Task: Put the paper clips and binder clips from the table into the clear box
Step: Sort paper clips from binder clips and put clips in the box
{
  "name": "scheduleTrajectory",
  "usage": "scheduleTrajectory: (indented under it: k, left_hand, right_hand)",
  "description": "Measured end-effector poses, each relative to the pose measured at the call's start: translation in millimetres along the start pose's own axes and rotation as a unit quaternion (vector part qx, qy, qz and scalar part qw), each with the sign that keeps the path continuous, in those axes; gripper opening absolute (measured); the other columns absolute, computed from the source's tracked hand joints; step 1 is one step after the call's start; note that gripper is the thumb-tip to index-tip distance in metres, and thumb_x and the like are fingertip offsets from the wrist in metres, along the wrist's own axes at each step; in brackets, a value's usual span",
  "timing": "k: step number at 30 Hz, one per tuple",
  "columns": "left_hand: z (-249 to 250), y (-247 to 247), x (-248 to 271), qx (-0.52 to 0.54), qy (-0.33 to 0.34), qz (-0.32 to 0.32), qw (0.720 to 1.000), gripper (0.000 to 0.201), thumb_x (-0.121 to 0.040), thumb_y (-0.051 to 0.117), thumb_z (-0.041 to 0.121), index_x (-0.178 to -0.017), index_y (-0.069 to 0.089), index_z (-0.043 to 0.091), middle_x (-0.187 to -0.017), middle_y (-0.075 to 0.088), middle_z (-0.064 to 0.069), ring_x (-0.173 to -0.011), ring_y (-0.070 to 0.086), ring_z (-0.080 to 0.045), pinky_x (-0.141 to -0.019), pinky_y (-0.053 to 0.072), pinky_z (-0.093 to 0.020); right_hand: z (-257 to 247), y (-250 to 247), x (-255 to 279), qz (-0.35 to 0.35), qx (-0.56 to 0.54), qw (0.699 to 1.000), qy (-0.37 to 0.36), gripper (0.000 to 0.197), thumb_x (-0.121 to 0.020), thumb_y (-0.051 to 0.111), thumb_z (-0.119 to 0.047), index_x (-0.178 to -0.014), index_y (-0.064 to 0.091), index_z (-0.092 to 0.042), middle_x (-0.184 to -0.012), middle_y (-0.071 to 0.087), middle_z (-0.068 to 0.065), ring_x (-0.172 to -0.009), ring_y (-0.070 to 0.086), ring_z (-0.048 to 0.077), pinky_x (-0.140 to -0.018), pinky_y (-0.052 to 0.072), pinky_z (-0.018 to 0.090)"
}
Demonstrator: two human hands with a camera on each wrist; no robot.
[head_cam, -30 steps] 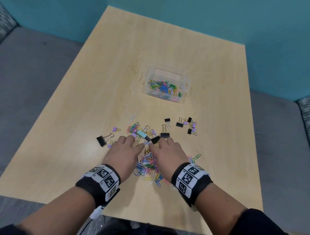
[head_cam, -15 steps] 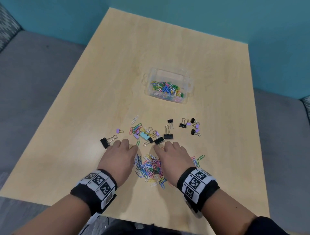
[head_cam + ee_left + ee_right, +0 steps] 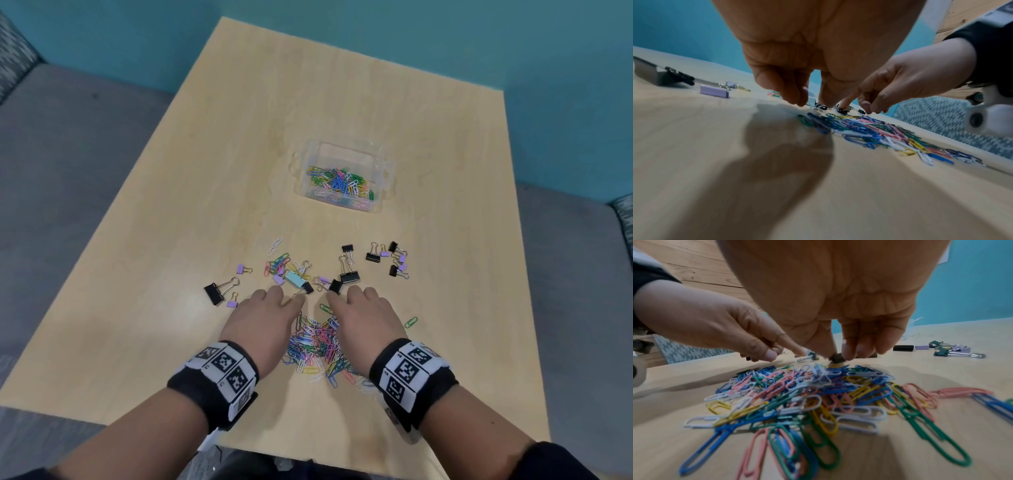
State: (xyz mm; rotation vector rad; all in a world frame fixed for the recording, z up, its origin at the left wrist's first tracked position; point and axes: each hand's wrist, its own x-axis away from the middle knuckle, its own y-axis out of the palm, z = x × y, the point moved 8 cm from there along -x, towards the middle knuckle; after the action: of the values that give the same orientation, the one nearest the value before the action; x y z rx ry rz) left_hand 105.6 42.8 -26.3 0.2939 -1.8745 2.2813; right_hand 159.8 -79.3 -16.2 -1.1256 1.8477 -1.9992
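Note:
A heap of coloured paper clips (image 3: 318,346) (image 3: 807,394) lies near the table's front edge. My left hand (image 3: 270,308) (image 3: 797,91) and right hand (image 3: 359,308) (image 3: 849,337) flank it, palms down, fingers pointing at the table. The right fingertips touch a small black binder clip (image 3: 335,286) (image 3: 836,359). Just beyond the left fingertips lies a teal binder clip (image 3: 294,279). More black and purple binder clips (image 3: 394,263) are scattered beyond the hands. A large black binder clip (image 3: 214,294) (image 3: 647,71) is at the left. The clear box (image 3: 347,145) farther back holds paper clips.
The light wooden table (image 3: 239,171) has bare surface to the left of the box and behind it. A grey upholstered seat (image 3: 68,171) runs along both sides, under a teal wall (image 3: 445,34). A lone green paper clip (image 3: 411,322) lies right of my right hand.
My hands have drawn slightly apart, so more of the paper clip heap shows between them. The binder clips and the box have not moved.

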Motion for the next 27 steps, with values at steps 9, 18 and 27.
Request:
scheduleTrajectory:
  k: [9, 18, 27]
  left_hand:
    - [-2.2, 6.0, 4.6, -0.044, 0.022, 0.017, 0.999, 0.058, -0.062, 0.071, 0.016, -0.118, 0.060, 0.027, -0.074, 0.050, -0.001, -0.059, 0.047, -0.020, -0.045, 0.023, -0.029]
    - [4.7, 4.0, 4.2, -0.055, 0.028, 0.021, 0.998, 0.057, -0.056, 0.073, 0.014, -0.112, 0.063, 0.026, -0.069, 0.049, 0.001, -0.054, 0.046, -0.018, -0.044, 0.020, -0.027]
    - [6.9, 6.7, 6.9, -0.032, 0.004, -0.044, 0.999, 0.062, -0.069, 0.063, 0.010, -0.127, 0.051, 0.027, -0.081, 0.050, 0.001, -0.066, 0.048, -0.019, -0.048, 0.024, -0.028]
  right_hand:
    - [23.2, 2.9, 6.2, 0.039, -0.001, 0.999, 0.004, 0.035, -0.068, 0.062, -0.015, -0.102, 0.060, -0.016, -0.085, 0.054, 0.006, -0.074, 0.048, 0.030, -0.055, 0.031, 0.034]
    - [40.5, -2.1, -13.6, 0.023, -0.002, 0.999, 0.027, 0.029, -0.082, 0.056, -0.013, -0.111, 0.052, -0.015, -0.101, 0.053, 0.008, -0.091, 0.047, 0.030, -0.066, 0.037, 0.036]
    - [39.9, -7.6, -29.6, 0.010, -0.005, 1.000, -0.024, 0.031, -0.083, 0.055, -0.011, -0.114, 0.051, -0.014, -0.109, 0.053, 0.007, -0.098, 0.046, 0.029, -0.078, 0.046, 0.038]
